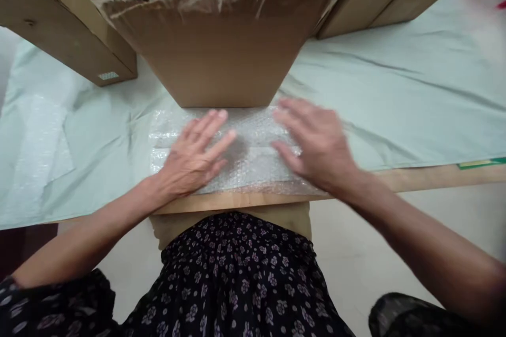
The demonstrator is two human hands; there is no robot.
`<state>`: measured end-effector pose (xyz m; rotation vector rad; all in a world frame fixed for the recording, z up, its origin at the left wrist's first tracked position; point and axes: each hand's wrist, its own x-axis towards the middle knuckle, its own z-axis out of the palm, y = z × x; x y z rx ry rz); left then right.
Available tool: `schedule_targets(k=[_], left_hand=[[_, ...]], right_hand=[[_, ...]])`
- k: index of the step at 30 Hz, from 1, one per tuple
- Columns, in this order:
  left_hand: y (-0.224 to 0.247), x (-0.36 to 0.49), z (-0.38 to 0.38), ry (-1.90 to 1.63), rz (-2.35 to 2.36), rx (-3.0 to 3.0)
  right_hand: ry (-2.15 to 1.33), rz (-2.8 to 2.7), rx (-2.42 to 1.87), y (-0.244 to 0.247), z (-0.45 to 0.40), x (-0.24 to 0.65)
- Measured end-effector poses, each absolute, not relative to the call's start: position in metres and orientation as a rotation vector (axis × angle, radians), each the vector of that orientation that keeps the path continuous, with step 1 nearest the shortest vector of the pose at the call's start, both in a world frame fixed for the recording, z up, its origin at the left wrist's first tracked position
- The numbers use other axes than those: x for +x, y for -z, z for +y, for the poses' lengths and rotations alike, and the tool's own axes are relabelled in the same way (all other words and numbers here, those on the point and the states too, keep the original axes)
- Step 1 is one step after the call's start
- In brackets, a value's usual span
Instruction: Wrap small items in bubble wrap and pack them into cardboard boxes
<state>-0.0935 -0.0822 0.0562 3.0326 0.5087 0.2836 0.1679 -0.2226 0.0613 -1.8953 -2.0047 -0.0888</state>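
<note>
A sheet of clear bubble wrap (253, 163) lies flat at the table's near edge, its upper side reaching the foot of an open cardboard box (225, 52). My left hand (195, 152) rests on the left part of the wrap, palm down with fingers apart. Over the right part is my right hand (316, 142), a little blurred, its fingers spread and the thumb pointing inward. Whether the right palm touches the wrap I cannot tell. Neither hand grips anything.
A cardboard box (71, 26) stands at the left and another (379, 0) at the back right. More bubble wrap (39, 142) lies on the far left of the pale green cloth (415, 100). The wooden table edge (237, 200) runs along the front.
</note>
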Motion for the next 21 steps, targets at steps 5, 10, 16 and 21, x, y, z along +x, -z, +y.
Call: schedule_targets(k=[5,10,16,21], left_hand=[[-0.019,-0.082,-0.078,-0.025,0.416,2.985],[-0.017,-0.135,-0.068,-0.016,0.779,2.942],[-0.021,-0.166,-0.076,-0.038,1.1,2.854],[-0.031,-0.135,-0.083,-0.119,1.011,2.904]], right_hand=[[-0.195,-2.373,-1.738,-0.019,-0.201,0.14],[-0.162,-2.224,-1.947,-0.006,-0.233,0.187],[-0.038,-1.983,-2.214,-0.004,-0.278,0.232],[0.048,-1.886,-2.197,-0.024,-0.257,0.197]])
